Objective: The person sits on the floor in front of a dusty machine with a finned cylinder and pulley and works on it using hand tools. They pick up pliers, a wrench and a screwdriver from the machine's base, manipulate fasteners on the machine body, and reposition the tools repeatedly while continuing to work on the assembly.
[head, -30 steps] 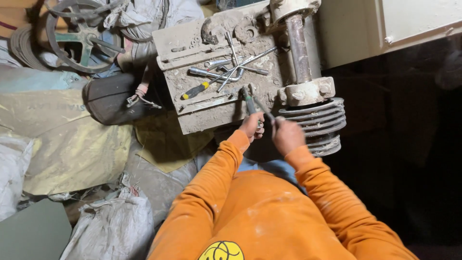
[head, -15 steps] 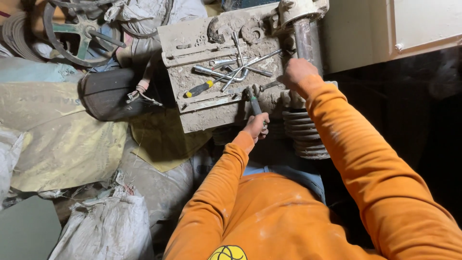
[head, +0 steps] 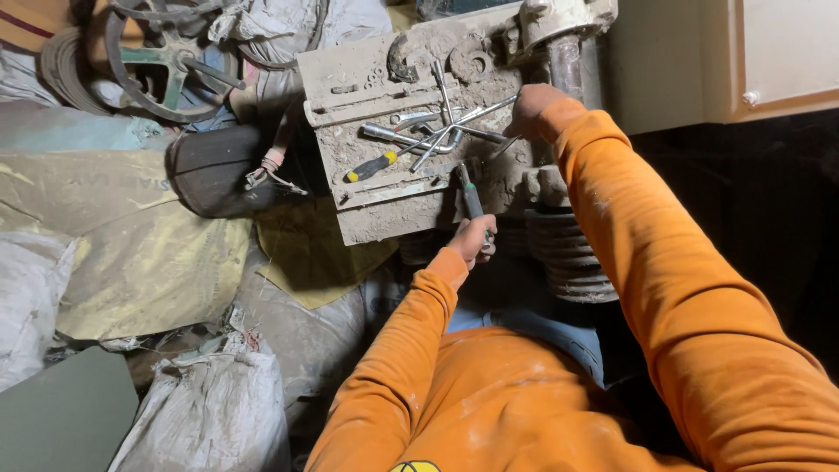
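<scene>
Over the dusty engine block [head: 384, 210], left hand [head: 472, 240] gripped shut on pliers [head: 469, 197], right hand [head: 529, 109] outstretched, grip unclear.

Left hand [head: 472, 240] grips pliers [head: 469, 197]; right hand [head: 529, 109] touches wrenches [head: 437, 131]

Dusty grey sacks [head: 201, 419] are lying heaped at near left, yellowed sheeting [head: 131, 253] is spreading beyond them, a spoked wheel [head: 157, 52] is resting far left, and a cream cabinet [head: 752, 61] is standing far right above deep shadow.
</scene>
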